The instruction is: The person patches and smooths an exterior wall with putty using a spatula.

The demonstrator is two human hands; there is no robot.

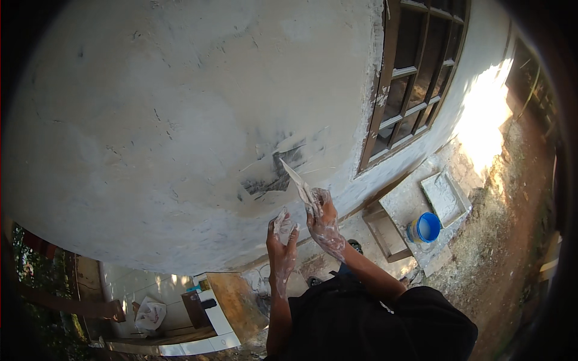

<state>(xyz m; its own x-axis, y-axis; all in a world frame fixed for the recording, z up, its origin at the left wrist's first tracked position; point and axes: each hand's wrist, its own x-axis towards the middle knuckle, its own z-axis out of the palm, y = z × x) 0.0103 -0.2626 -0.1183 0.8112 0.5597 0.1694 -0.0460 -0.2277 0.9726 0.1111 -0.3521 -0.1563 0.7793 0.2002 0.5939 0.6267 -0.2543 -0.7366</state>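
In front of the pale, patched wall (150, 120), my right hand (322, 216) grips a pale, putty-coated scraper (295, 177), its tip over a dark, rough patch (265, 182) in the plaster. Just below and to the left, my left hand (282, 234) is raised with fingers loosely curved and apart, smeared with white paste. I see nothing held in it. Both wrists and forearms carry white smears.
A barred window (415, 72) is at upper right. Below it stand a dusty board platform (394, 201), a tray (442, 192) and a blue bucket (427, 227), beside a dirt path (506, 259). A tiled ledge (217, 334) and white sack (150, 313) lie lower left.
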